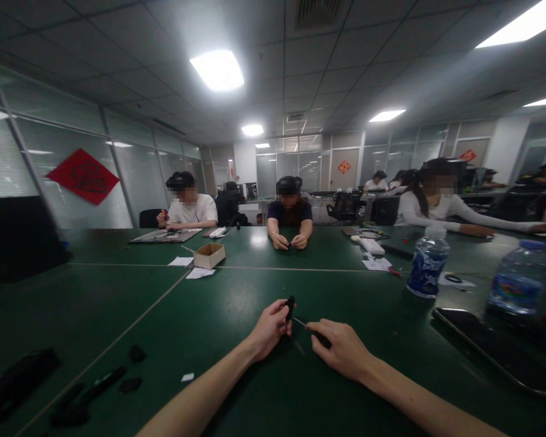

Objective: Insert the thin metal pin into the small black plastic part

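Note:
My left hand (pixel 269 331) is closed around a small black part (pixel 290 306), holding it upright just above the green table (pixel 218 315). My right hand (pixel 341 349) is closed on a thin tool (pixel 304 325) with a dark handle and a slim metal shaft. The shaft's tip points left toward the black part. Both hands sit close together near the table's front middle.
Loose black parts (pixel 95 382) lie at the front left. A small cardboard box (pixel 209 255) and paper scraps sit mid-table. Two water bottles (pixel 428 260) stand at the right beside a dark tablet (pixel 495 346). Three people sit along the far side.

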Demonstrator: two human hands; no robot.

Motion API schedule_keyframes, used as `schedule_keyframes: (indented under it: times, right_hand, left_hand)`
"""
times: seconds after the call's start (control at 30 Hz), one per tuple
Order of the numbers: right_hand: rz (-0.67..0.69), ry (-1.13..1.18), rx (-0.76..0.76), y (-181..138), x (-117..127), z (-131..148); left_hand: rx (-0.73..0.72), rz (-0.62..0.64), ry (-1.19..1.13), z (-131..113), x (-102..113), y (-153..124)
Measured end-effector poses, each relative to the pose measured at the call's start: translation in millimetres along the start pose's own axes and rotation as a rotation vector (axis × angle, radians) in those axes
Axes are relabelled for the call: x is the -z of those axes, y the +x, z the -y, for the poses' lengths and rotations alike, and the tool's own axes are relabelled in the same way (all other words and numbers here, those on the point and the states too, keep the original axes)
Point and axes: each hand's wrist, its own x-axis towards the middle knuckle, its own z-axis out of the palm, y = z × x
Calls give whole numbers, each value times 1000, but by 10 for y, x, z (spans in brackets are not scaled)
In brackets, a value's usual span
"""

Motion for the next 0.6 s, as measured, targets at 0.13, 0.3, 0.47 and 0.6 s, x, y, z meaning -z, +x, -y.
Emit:
schedule_keyframes:
  times: [0.13,0.3,0.47,0.6]
  right_hand:
    - [1,26,-13,-4,-6,1]
    - [-11,23,-13,-5,-14,-1]
    - [-22,41,2,-4,-27,-14]
    - [-20,68,-11,-4,-21,-12]
  left_hand:
    - [15,2,8,8,15,11]
    - [28,-25,-16,30,26,33]
    - [28,-23,-12,40,35,44]
    - [21,1,-15,51,48,50]
